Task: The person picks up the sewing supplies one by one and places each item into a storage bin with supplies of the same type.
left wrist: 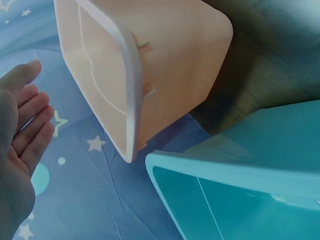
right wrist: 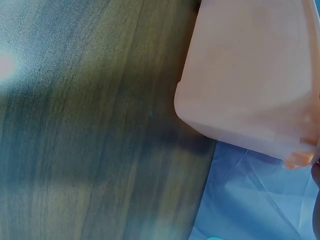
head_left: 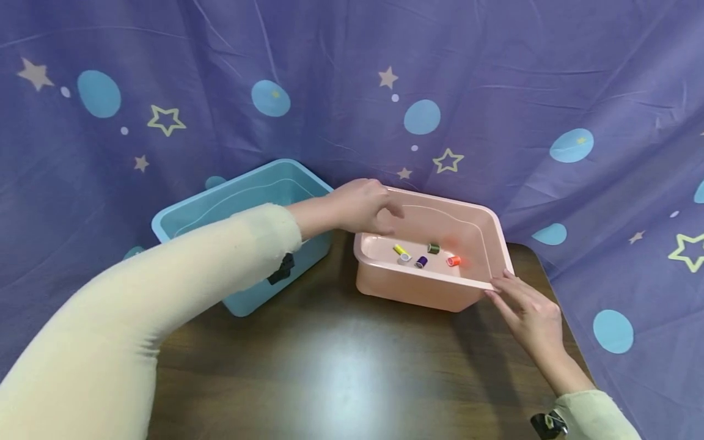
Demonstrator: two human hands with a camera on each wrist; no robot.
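A pink plastic bin (head_left: 423, 292) holds several small thread spools: a yellow spool (head_left: 401, 250), a white spool (head_left: 405, 257), a dark purple spool (head_left: 421, 262), a green spool (head_left: 433, 248) and an orange spool (head_left: 453, 261). My left hand (head_left: 363, 205) hovers above the bin's left end, its fingers loosely bent. Nothing is in its palm in the left wrist view. At the bin's front right corner, my right hand (head_left: 530, 315) grips the rim between thumb and fingers. Only a sliver of that hand shows in the right wrist view.
To the left, a blue plastic bin (head_left: 242, 304) stands close to the pink one, its inside partly hidden by my left arm. Both are on a brown wooden table (head_left: 330, 360). Behind hangs a purple-blue curtain (head_left: 341, 79) with stars and dots.
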